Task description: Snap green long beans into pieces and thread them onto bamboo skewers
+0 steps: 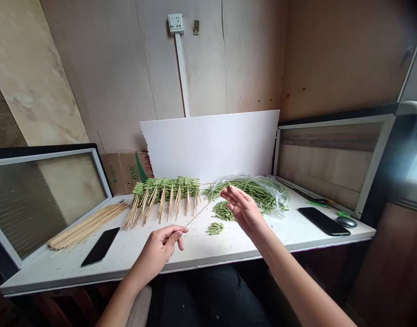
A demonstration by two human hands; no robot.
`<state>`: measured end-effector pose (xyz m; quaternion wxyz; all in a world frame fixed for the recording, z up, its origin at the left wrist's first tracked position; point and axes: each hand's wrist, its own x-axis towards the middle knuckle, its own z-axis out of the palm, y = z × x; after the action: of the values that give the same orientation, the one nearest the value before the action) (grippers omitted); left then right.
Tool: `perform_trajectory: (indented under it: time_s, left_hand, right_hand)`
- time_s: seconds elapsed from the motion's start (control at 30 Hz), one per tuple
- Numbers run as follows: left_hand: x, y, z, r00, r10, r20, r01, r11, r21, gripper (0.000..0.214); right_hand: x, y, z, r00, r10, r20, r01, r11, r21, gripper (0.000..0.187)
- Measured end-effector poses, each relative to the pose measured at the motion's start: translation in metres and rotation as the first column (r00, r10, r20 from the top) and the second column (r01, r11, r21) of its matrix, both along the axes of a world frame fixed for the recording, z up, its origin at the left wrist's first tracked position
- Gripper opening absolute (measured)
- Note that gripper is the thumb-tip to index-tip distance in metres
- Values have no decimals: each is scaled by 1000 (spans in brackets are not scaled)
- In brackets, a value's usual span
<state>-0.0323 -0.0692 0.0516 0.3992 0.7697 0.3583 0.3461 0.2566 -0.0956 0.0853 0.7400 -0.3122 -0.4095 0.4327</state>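
Left hand: Mostly closed. Thumb and fingertips pinch the butt end of a bare skewer, held clear above the worktop.

Right hand: Partly open. Thumb and forefinger pinch a short bean piece; remaining fingers loosely curled. Hand raised above the worktop.

Skewer position: Slanted upward from the left hand, tip ending just beside the right hand. No contact between tip and bean piece observed.

Loaded skewers: Laid side by side in a tight row at the back of the worktop. Green bean pieces massed at the far ends, bare sticks pointing toward the person.

Cut beans: Two small loose piles on the worktop, one below the right hand, the second nearer the front edge.

Bean bag: Clear plastic bag of long green beans, open toward the row, behind the right hand.

Bare skewers: Loose bundle at the left end of the worktop, lying at a slant.

Phones: One black phone near the bundle; another at the right end.

Right end: Green-handled scissors at the back; dark oval object beside the phone.

Backdrop: White board propped against the wall; cardboard box behind the row, at left.
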Motion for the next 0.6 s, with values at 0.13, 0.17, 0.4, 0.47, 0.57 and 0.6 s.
perform_trajectory:
  time_s: [0.13,0.17,0.4,0.47,0.57,0.6]
  left_hand:
    - [0,-1,2,999,16,-37,-13,997,74,48]
    - [-1,0,2,998,22,-50,-18,995,95,49]
    - [1,-1,5,996,55,-68,-45,989,139,48]
    - [2,-3,7,997,56,-56,-48,989,140,47]
    - [3,-4,9,998,52,-46,-45,989,140,47]
    - [3,-4,9,998,53,-46,-46,989,141,47]
  right_hand:
    - [1,0,0,998,56,1,-56,998,-30,37]
    - [1,0,0,998,61,-5,-61,998,-32,36]
    - [3,1,-2,994,103,-36,-104,994,-28,29]
    - [3,2,-3,995,102,-14,-102,994,-27,32]
    - [3,3,-5,994,106,-5,-106,994,-25,34]
    - [3,3,-5,994,105,-8,-106,994,-24,34]
